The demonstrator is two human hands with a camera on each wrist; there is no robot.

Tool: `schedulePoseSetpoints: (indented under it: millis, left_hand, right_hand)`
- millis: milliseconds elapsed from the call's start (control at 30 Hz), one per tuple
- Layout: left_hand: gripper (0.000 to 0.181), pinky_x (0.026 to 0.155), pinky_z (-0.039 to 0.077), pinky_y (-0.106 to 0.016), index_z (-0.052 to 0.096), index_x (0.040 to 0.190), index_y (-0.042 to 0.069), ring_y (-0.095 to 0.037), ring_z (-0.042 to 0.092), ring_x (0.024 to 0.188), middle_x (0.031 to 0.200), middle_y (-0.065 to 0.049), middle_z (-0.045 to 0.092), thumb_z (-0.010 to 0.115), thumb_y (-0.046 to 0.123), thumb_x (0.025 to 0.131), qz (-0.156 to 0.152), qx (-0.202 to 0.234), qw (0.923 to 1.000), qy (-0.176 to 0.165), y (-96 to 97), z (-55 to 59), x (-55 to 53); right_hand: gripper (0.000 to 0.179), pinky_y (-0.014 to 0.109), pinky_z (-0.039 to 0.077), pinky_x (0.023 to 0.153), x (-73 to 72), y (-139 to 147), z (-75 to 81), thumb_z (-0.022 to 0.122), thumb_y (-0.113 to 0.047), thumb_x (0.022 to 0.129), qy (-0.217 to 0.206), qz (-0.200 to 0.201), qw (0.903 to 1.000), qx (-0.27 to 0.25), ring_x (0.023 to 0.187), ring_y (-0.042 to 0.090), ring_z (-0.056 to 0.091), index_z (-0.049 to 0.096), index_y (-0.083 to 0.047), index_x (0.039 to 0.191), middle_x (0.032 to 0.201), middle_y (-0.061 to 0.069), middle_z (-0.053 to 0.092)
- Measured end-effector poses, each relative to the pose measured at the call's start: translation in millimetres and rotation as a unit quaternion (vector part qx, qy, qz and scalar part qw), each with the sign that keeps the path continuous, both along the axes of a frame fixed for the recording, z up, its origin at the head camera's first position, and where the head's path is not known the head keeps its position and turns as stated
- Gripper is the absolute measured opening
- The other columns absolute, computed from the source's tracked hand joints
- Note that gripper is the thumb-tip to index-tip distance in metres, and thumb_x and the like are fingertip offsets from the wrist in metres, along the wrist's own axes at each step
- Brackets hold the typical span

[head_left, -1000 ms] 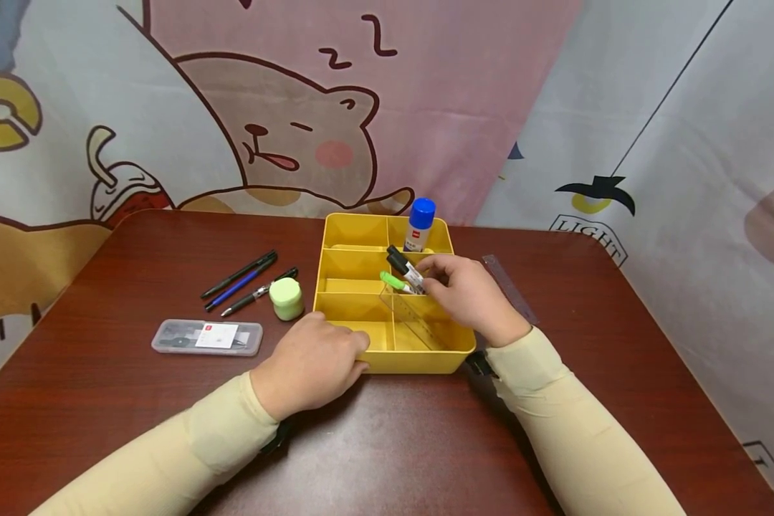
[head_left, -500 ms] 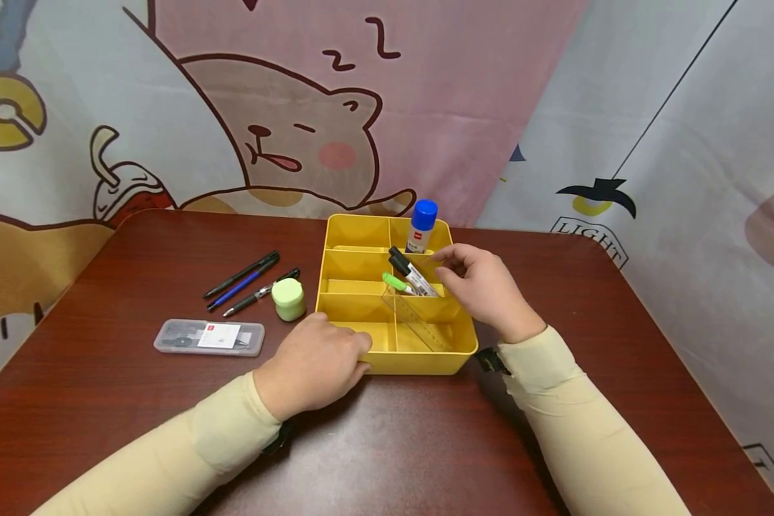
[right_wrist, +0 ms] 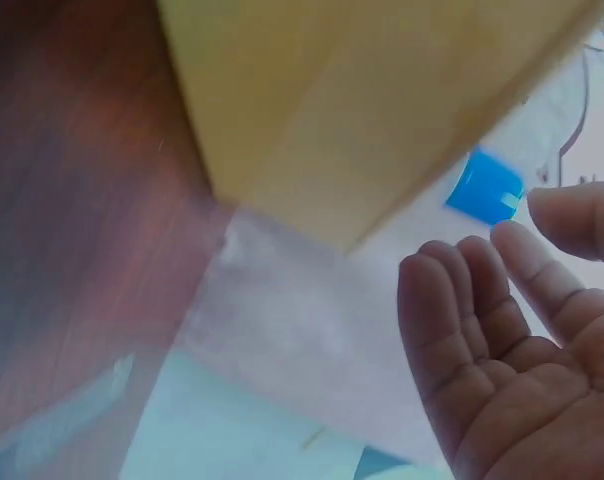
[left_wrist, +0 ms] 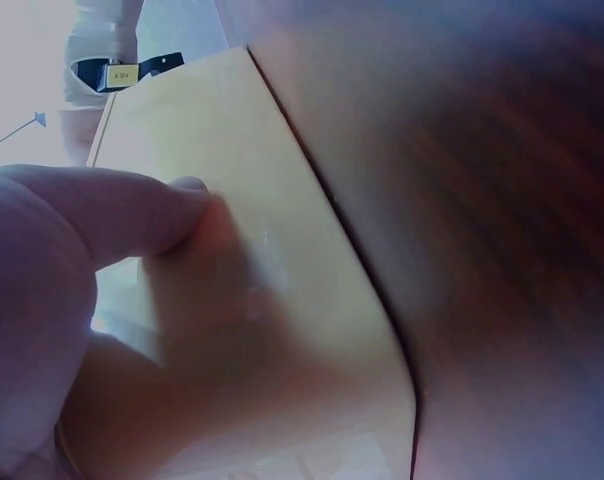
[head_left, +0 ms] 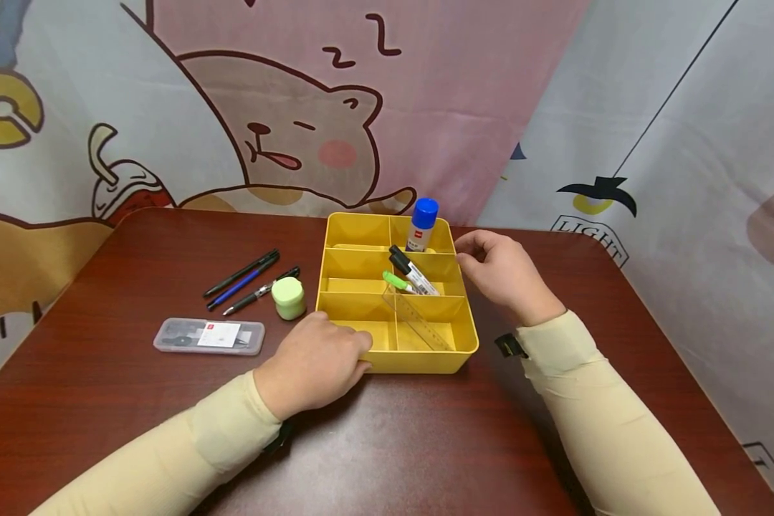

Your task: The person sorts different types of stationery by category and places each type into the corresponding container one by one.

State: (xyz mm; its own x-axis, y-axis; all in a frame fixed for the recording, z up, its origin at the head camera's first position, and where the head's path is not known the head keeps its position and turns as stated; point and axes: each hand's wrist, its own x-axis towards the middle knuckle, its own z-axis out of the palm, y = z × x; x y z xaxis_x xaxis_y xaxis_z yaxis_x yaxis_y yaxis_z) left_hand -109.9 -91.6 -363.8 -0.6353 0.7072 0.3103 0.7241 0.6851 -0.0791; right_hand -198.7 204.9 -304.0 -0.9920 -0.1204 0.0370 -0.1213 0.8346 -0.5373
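Observation:
My left hand (head_left: 312,362) grips the front-left corner of a yellow compartment organizer (head_left: 413,363). In the left wrist view its thumb (left_wrist: 147,210) presses on the outer wall. Beside the organizer's back-right edge hovers my right hand (head_left: 503,276), holding nothing, its fingers loosely bent. Inside the right column, a blue-capped glue stick (head_left: 421,228) stands in the back compartment. Black-capped markers (head_left: 416,274) and a green-capped pen (head_left: 396,280) lean in the middle one. A clear triangular ruler (head_left: 422,326) slants in the front one.
Left of the organizer lie a black pen (head_left: 240,274), a blue pen (head_left: 241,284) and a grey-black pen (head_left: 258,295). Near them are a light green jar (head_left: 288,299) and a clear case (head_left: 209,337). A translucent strip (right_wrist: 67,420) lies on the table beyond my right hand.
My right hand has let go of the black-capped marker and moved right, out of the organizer to beside its right edge. The left hand keeps its hold on the corner.

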Motion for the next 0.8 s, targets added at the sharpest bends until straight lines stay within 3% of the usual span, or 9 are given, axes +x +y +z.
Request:
schedulePoseSetpoints:
  millis: [133, 433, 800]
  left_hand:
    - [0.031, 0.059, 0.038, -0.036, 0.058, 0.075, 0.02, -0.013, 0.062, 0.058, 0.061, 0.007, 0.058, 0.082, 0.037, 0.085, 0.001, -0.001, 1.0, -0.003, 0.3, 0.5, 0.2]
    - [0.031, 0.059, 0.038, -0.037, 0.058, 0.074, 0.02, -0.013, 0.062, 0.058, 0.061, 0.006, 0.058, 0.082, 0.037, 0.085, 0.005, -0.001, 1.0, -0.007, -0.1, 0.0, 0.8]
    - [0.031, 0.059, 0.038, -0.036, 0.059, 0.075, 0.021, -0.012, 0.063, 0.059, 0.062, 0.007, 0.059, 0.082, 0.038, 0.085, 0.005, 0.0, 1.0, -0.009, 0.4, -0.4, 0.2]
  right_hand:
    - [0.036, 0.053, 0.055, 0.097, -11.0, 17, 5.0, 0.059, -0.026, 0.106, -0.025, -0.007, 0.9991, 0.034, 0.109, 0.034, 0.064, 0.063, -0.01, 0.138, 0.131, 0.015, 0.069]
    - [0.042, 0.061, 0.049, 0.107, -36.2, 51, 3.8, 0.055, -0.021, 0.107, -0.077, -0.006, 0.9926, 0.093, 0.122, 0.039, 0.061, 0.057, -0.008, 0.146, 0.14, 0.021, 0.063]
    - [0.05, 0.06, 0.052, 0.104, -61.6, 64, -8.7, 0.057, -0.02, 0.105, -0.123, 0.0, 0.9813, 0.149, 0.124, 0.041, 0.063, 0.051, -0.004, 0.152, 0.144, 0.027, 0.06]
